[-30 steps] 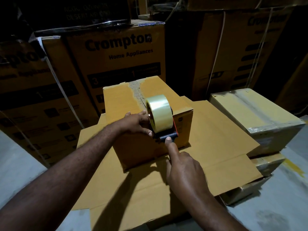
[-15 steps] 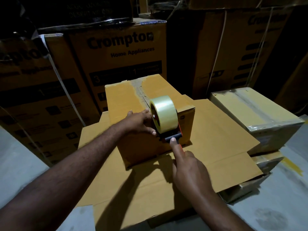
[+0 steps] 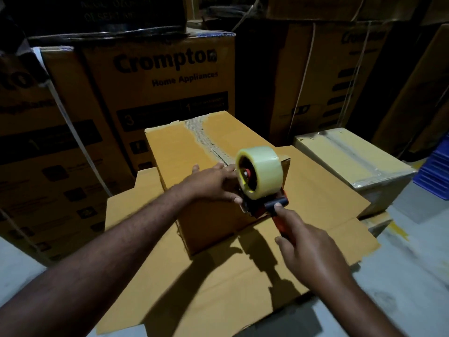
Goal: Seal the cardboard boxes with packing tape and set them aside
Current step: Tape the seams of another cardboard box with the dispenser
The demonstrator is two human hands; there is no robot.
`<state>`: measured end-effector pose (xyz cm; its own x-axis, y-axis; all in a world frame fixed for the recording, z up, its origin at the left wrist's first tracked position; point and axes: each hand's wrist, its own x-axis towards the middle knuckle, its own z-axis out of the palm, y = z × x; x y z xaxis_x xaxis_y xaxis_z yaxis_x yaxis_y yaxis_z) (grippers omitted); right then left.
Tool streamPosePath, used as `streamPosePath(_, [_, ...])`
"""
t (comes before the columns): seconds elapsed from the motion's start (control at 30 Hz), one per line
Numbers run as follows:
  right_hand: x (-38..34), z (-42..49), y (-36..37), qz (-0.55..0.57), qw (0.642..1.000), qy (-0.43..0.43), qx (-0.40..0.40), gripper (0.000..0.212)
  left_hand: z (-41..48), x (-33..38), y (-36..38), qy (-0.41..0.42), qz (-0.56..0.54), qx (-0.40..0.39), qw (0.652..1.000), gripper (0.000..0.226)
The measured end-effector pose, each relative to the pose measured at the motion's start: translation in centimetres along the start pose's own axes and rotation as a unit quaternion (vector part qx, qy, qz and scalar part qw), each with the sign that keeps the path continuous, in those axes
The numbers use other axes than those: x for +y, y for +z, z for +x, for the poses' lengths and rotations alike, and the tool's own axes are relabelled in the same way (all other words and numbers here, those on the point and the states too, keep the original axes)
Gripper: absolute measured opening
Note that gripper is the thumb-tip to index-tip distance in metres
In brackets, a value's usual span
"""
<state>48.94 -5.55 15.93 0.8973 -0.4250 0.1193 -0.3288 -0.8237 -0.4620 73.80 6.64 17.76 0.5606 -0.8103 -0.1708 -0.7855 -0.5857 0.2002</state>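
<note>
The tape dispenser (image 3: 260,176) rests on the box (image 3: 184,147), atop flattened cardboard (image 3: 328,203), with a second box (image 3: 352,156) at right.

Dim, warm overhead light; dark background, wide-angle edge distortion.

Half-hidden dispenser handle (image 3: 278,222) under right hand (image 3: 313,259), likely blue crate (image 3: 435,176) cropped

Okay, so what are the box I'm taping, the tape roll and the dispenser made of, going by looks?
Box: corrugated cardboard, matte brown; ribbed fluting shows along the torn strip at its top seam.
Tape roll: clear plastic film, glossy, pale yellowish where layered.
Dispenser: probably painted metal or hard plastic, orange-red, with a dark roller that looks like rubber.
</note>
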Motion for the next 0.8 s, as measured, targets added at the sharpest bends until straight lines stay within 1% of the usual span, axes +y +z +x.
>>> streamPosePath(0.1, [-1.1,0.2,-1.9,0.034,0.998,0.036,0.028,0.063,0.7,1.0,0.1,-0.024,-0.004,0.032,0.999,0.065])
streamPosePath(0.17, [-1.6,0.6,-2.7,0.044,0.996,0.051,0.062,0.064,1.2,2.1,-0.1,-0.039,0.002,0.082,0.996,0.064])
streamPosePath(0.27, [-1.9,1.7,-3.4,0.047,0.99,0.072,0.111,0.064,2.0,3.1,0.0,-0.025,0.053,0.148,0.987,0.06])
streamPosePath(0.33, [-1.8,2.2,-3.9,0.066,0.986,0.086,0.125,0.066,2.3,3.1,0.4,-0.011,0.035,0.168,0.985,0.052])
streamPosePath(0.4, [-2.0,2.5,-4.4,0.099,0.982,0.096,0.131,0.067,2.1,2.9,0.8,0.006,0.041,0.188,0.981,0.039])
streamPosePath(0.47, [-2.4,3.0,-4.8,0.124,0.977,0.094,0.146,0.067,2.0,3.0,1.4,0.04,0.081,0.216,0.972,0.017])
streamPosePath(0.5, [-2.6,3.3,-4.9,0.135,0.975,0.089,0.154,0.066,2.0,3.1,1.6,0.055,0.1,0.216,0.97,0.011])
streamPosePath(0.53, [-2.9,3.6,-5.1,0.144,0.973,0.082,0.161,0.066,2.0,3.1,1.7,0.071,0.117,0.211,0.968,0.011])
streamPosePath(0.63, [-3.3,4.9,-5.2,0.162,0.97,0.064,0.167,0.066,1.3,3.1,1.7,0.131,0.148,0.175,0.965,0.021])
streamPosePath(0.7, [-3.5,5.9,-5.1,0.187,0.967,0.046,0.165,0.066,0.7,2.5,1.4,0.152,0.142,0.136,0.969,0.027])
streamPosePath(0.73, [-3.5,6.3,-5.1,0.211,0.963,0.034,0.163,0.065,0.3,1.9,1.0,0.158,0.131,0.117,0.972,0.027])
streamPosePath(0.8, [-3.6,7.2,-5.0,0.265,0.952,0.017,0.153,0.064,-0.3,0.1,0.2,0.154,0.107,0.09,0.978,0.029])
